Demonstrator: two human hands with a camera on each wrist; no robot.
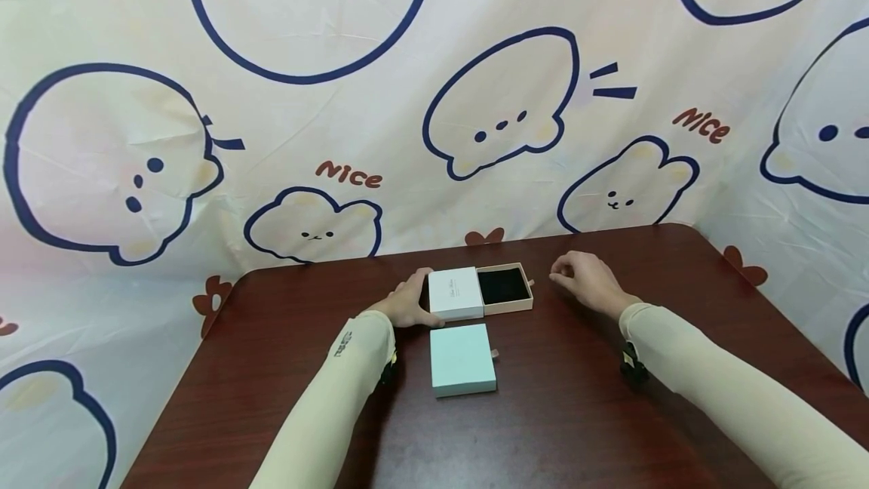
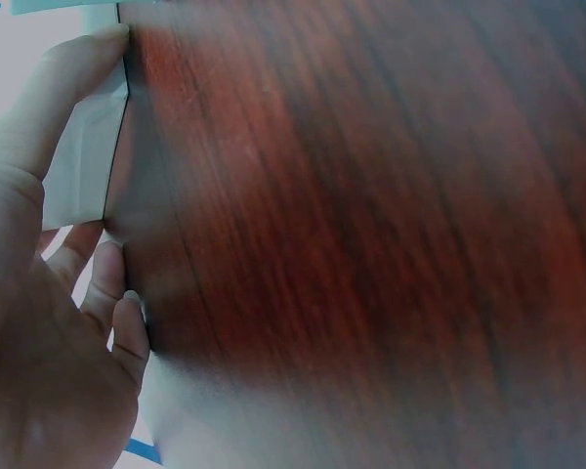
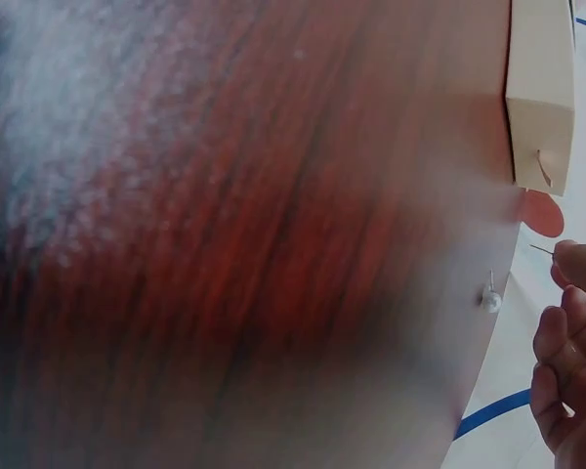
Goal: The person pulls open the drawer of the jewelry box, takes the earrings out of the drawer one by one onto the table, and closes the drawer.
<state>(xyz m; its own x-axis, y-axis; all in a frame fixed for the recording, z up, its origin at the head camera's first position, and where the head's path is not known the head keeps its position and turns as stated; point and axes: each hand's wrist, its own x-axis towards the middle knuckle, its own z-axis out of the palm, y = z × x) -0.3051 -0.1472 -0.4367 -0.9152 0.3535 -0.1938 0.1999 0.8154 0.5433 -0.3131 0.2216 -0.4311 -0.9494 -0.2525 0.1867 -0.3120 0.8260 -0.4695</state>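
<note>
right, so the left hand (image 1: pixel 406 305) grips the white sleeve (image 1: pixel 455 293) at its left end, thumb along the near side and fingers set about that end, a hold that seems meant to steady the box without covering the drawer (image 1: pixel 509 309). over on the other side, the right hand (image 1: pixel 589 279) is narrow, thumb and fingertips drawn together, and the right wrist view shows a thin wire (image 3: pixel 541 249) poking out of that pinch; such a slight thing probably calls for a fingertip hold. just beside it we spot a pearl-like bead (image 3: pixel 491 299) with a short stem, though i can't tell whether it lies on the table or hangs, nor whether it belongs to the wire. look at the drawer, then: it stands out to the right of the sleeve, baring a black pad (image 1: pixel 502 285), with its little ribbon tab (image 1: pixel 531 283) facing the right hand, presumably so that end can be pulled. nearer the person sits the mint box (image 1: pixel 463 360), apart from both hands, its own tab (image 1: pixel 495 354) pointing right too, so the two boxes share a direction. all this rests on the dark wooden table (image 1: pixel 557 421), and behind hangs the printed cloth (image 1: pixel 400 127), bear outlines all over.
</note>
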